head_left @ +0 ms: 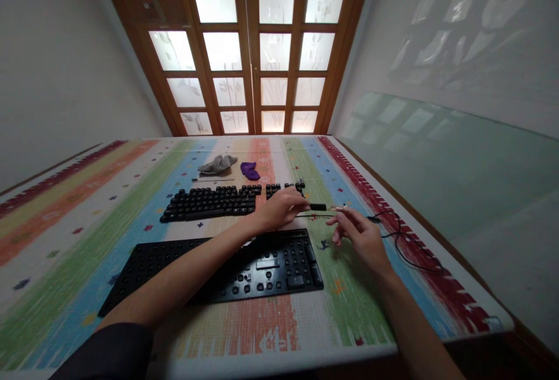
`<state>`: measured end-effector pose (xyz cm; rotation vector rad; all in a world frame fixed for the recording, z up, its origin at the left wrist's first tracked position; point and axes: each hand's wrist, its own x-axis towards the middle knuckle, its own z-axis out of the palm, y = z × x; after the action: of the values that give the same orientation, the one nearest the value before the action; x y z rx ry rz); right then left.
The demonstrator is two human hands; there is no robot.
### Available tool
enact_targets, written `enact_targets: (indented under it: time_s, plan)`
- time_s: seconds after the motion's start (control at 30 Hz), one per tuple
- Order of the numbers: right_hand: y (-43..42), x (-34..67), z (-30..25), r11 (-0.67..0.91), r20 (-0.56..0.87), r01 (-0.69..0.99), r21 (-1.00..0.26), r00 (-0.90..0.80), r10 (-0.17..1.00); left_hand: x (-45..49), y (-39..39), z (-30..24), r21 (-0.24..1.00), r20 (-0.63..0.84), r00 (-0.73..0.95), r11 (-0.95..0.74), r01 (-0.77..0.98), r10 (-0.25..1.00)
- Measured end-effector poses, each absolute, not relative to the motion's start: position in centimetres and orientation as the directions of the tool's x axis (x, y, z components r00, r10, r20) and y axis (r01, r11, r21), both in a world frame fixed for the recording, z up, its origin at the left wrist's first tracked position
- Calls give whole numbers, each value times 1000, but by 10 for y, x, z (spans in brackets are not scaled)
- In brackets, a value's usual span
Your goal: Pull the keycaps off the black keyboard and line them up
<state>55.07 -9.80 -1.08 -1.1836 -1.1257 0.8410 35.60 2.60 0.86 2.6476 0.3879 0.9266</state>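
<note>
My left hand [282, 208] reaches across the near keyboard frame [218, 269] and pinches a small black tool or plug [318, 206] at the right end of the far black keyboard [213, 201]. My right hand [356, 230] hovers just right of it, fingers pinched round a thin light-coloured stick [339, 208] that points toward the black piece. A black cable [399, 240] trails from there over the table's right side. The near frame shows mostly empty key sockets, with a few keys left at its right end.
A grey cloth [217, 164] and a purple cloth [250, 170] lie behind the far keyboard. The striped tablecloth [87, 217] covers the table; its right edge [437, 240] runs beside a glass-panelled wall. A wooden door with frosted panes [257, 48] stands behind.
</note>
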Motion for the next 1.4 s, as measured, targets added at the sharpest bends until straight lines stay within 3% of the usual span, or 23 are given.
enact_targets:
  time_s: [0.07,0.17,0.5,0.73,0.97,1.2,1.3,1.4]
  plan:
    - [-97,552,-12,200,203,38,-979,275,940,350,44,14,411,541,706,-876,251,457]
    - [-96,553,-15,191,195,43,-981,273,942,343,80,20,507,390,538,-662,552,747]
    - [-94,550,-23,82,147,345,-935,167,975,337,166,0,537,152,260,-301,789,954]
    - [-94,544,-29,147,199,691,-708,-5,980,343,179,-20,520,75,196,-206,829,978]
    - [-102,524,-20,129,65,900,-416,-112,992,337,169,-18,507,238,178,-279,815,955]
    - [-109,502,6,106,-163,987,-120,-125,979,332,92,-5,489,399,379,-543,682,835]
    - [-107,498,13,98,-225,992,-78,-114,968,327,31,-9,493,419,507,-658,570,753]
    - [-106,495,14,131,-233,987,-91,-149,961,321,-25,-20,562,464,644,-764,317,609]
